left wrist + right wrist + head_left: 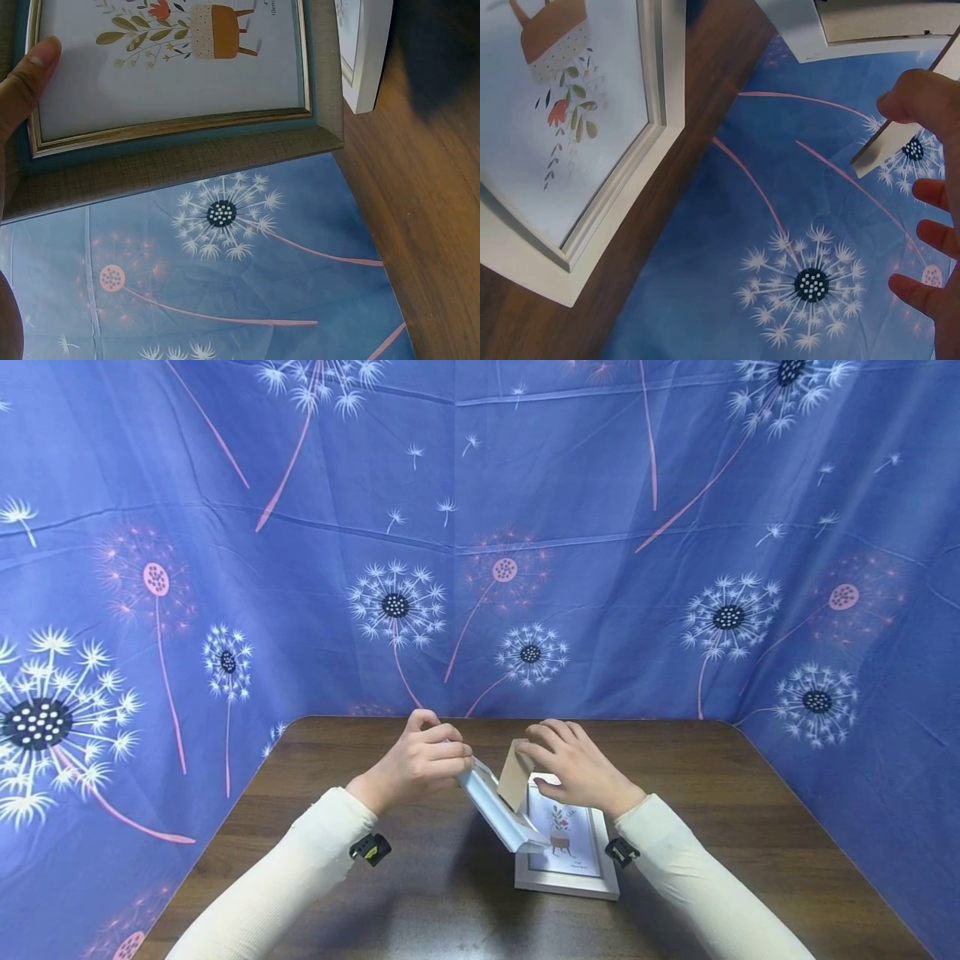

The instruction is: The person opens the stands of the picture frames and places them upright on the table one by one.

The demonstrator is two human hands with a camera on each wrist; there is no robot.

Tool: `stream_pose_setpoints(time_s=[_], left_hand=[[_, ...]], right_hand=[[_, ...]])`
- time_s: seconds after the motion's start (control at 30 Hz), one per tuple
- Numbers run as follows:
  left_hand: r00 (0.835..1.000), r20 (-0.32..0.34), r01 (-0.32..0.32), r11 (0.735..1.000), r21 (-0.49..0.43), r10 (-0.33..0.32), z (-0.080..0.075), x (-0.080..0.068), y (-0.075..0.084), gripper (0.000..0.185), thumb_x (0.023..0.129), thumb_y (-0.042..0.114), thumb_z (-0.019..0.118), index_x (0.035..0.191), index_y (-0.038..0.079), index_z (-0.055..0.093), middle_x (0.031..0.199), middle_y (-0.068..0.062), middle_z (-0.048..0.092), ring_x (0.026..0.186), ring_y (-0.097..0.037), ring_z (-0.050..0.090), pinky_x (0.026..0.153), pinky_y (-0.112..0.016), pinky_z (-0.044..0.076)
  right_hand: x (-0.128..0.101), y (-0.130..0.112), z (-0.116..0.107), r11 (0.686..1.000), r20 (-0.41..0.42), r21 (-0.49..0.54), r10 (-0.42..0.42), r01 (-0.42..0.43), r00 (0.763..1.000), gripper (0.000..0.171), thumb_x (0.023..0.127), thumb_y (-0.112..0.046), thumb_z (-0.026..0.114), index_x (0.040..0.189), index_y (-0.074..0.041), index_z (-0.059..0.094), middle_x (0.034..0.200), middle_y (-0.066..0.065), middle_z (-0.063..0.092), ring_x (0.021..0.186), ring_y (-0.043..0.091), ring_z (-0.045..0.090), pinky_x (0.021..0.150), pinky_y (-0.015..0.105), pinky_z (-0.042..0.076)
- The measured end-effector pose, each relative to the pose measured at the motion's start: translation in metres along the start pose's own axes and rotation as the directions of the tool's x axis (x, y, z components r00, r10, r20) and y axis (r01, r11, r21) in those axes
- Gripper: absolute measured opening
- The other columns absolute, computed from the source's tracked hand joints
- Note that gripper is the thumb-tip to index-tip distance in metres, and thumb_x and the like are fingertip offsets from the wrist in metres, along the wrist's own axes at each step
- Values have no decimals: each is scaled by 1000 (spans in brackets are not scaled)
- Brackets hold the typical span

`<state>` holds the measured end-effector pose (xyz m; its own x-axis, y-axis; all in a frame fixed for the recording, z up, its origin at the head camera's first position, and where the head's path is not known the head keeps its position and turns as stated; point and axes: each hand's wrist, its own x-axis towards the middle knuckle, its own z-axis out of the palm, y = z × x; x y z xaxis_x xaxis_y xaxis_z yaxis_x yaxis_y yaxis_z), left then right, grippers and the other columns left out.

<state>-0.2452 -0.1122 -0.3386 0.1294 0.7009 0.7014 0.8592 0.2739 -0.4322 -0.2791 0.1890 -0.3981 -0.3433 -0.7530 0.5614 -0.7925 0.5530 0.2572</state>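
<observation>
My left hand [420, 756] grips a picture frame [495, 814] by its far edge and holds it tilted above the table. In the left wrist view its front shows a grey-brown border, a gold inner edge and a potted-plant print [214, 31], with the thumb [34, 71] on that face. A brown stand leg [514, 777] sticks out from its back. My right hand [577, 768] pinches this leg near its free end, thumb [911, 101] on one face, the other visible fingers spread. Below the right hand lies a white picture frame [562, 885], face up.
The brown wooden table [337, 885] carries the white frame right of its middle. Blue dandelion-print cloth [600, 468] encloses the far side and both flanks. Black devices [371, 849] are strapped on both wrists.
</observation>
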Motion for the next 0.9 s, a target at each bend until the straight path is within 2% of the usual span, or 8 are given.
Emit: stream_pose_setpoints(time_s=[0.33,0.7,0.9], left_hand=[[1000,-8,9,1000,0,-9,-3,-1,-3,21,73,14,81,89,14,68,90,8,70,86,-14,62,83,-44,38],[999,-24,30,1000,5,-30,-6,-2,-5,22,71,11,82,88,14,68,88,8,70,83,-14,61,81,-44,38],[999,-45,30,1000,-4,-30,-7,-3,-7,19,73,10,79,89,13,69,87,7,70,82,-13,61,82,-43,37]], right_hand=[[-9,4,-2,999,12,-5,39,-39,999,56,73,-27,75,126,-12,61,129,16,56,116,38,51,94,54,41],[-18,9,-2,997,2,-5,74,-74,997,55,73,-27,73,125,-11,62,128,17,57,117,37,50,92,54,40],[-23,11,-4,994,23,-10,105,-105,994,56,73,-28,74,125,-12,62,128,17,56,117,37,50,88,53,42]])
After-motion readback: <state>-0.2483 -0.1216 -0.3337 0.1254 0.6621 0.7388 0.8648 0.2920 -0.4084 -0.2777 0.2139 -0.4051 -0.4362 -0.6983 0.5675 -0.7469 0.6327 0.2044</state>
